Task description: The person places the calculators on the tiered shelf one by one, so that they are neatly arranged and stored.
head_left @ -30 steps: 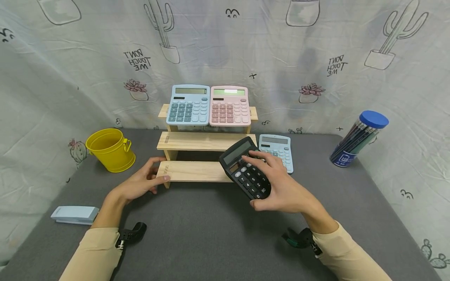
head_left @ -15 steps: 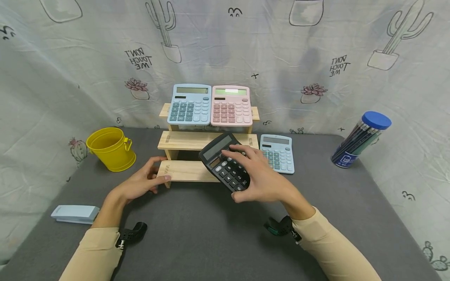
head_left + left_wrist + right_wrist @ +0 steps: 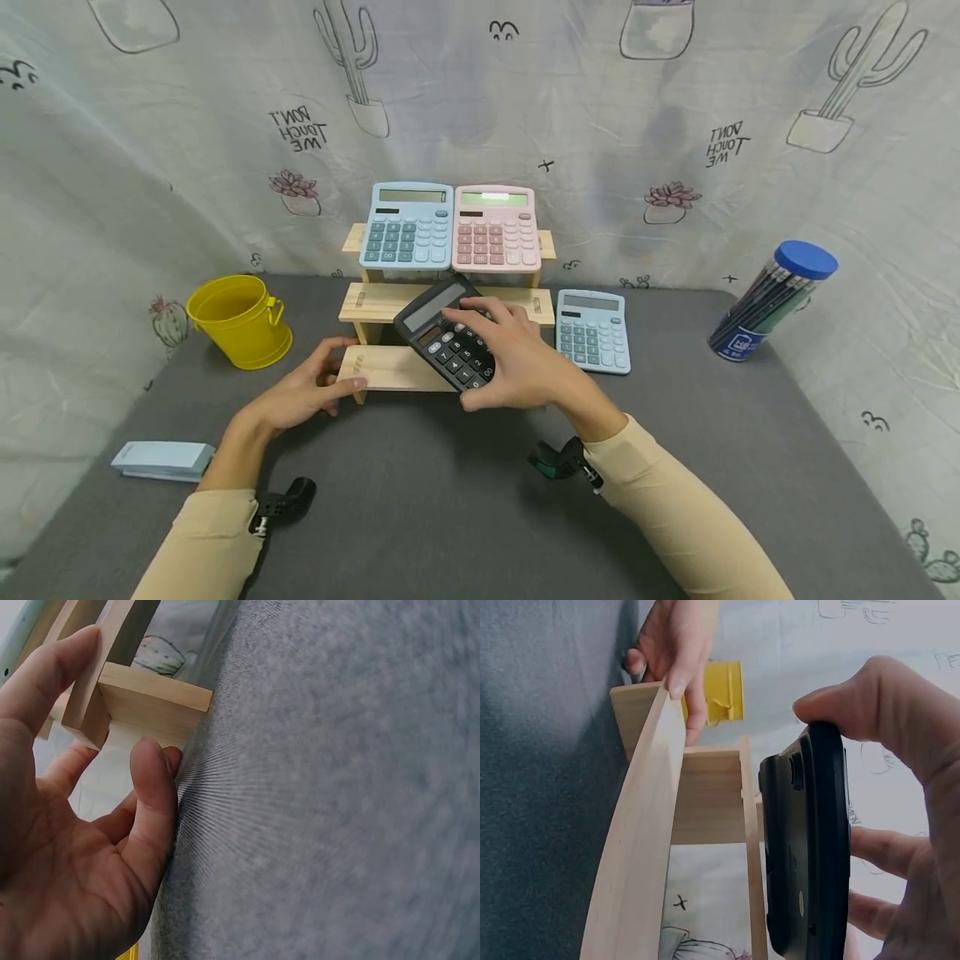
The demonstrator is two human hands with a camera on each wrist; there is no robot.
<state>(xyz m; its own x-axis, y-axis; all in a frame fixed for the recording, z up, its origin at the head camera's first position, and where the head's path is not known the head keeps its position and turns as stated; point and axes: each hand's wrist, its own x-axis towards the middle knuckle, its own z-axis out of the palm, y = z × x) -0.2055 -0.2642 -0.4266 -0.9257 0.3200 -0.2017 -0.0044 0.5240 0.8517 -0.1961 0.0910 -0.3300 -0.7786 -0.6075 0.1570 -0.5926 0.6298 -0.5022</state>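
My right hand point(image 3: 517, 358) holds a black calculator point(image 3: 457, 350) by its edges, tilted above the lower steps of a wooden shelf point(image 3: 390, 367). In the right wrist view the back of the black calculator point(image 3: 802, 840) shows beside the shelf boards, apart from the lowest one. My left hand point(image 3: 303, 387) grips the left end of the lowest board, thumb on its top; the left wrist view shows the thumb and a finger on either side of the board point(image 3: 97, 697). A blue calculator point(image 3: 407, 225) and a pink calculator point(image 3: 495, 227) lean side by side on the top step.
Right of the shelf lies a light blue calculator point(image 3: 592, 332). A yellow bucket point(image 3: 240, 325) stands at the left, with a pale blue stapler-like object point(image 3: 163, 460) nearer me. A blue-lidded tube of pencils point(image 3: 768, 300) stands at the right. A printed curtain point(image 3: 480, 108) hangs behind.
My right hand has carried the black calculator leftward and slightly up, from the shelf's right end to its middle. The light blue calculator is now uncovered. My left hand has stayed on the shelf.
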